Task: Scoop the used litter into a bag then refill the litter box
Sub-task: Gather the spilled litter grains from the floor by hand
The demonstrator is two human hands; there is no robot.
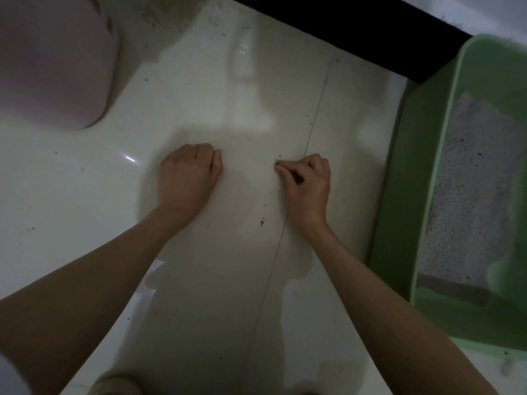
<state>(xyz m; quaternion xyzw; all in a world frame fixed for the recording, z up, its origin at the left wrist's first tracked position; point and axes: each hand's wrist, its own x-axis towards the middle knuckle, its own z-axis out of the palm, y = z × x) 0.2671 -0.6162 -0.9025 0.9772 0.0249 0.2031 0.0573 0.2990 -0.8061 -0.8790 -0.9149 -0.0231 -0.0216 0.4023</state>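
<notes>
- Litter box (399, 195), green, stands on the tiled floor (85, 195) at the right edge of the head view, its long axis running from the near edge toward the dark baseboard (342, 32) at the far side; grey litter (467, 181) covers its bottom.
- Right hand (306, 183) is the nearer one, with the box just to its right across bare tile; its fingertips (278, 165) are pinched on the floor at a speck of stray litter (276, 161) beside the grout line (299, 172).
- Left hand (188, 172) rests knuckles-down on the floor, fingers curled under; I cannot tell whether it holds anything.
- A pale pink container (51, 61) sits at the far left corner, well apart from both hands.
- More crumbs (261, 222) lie between the forearms; open floor lies all around them.
- No scoop or bag is in view.
</notes>
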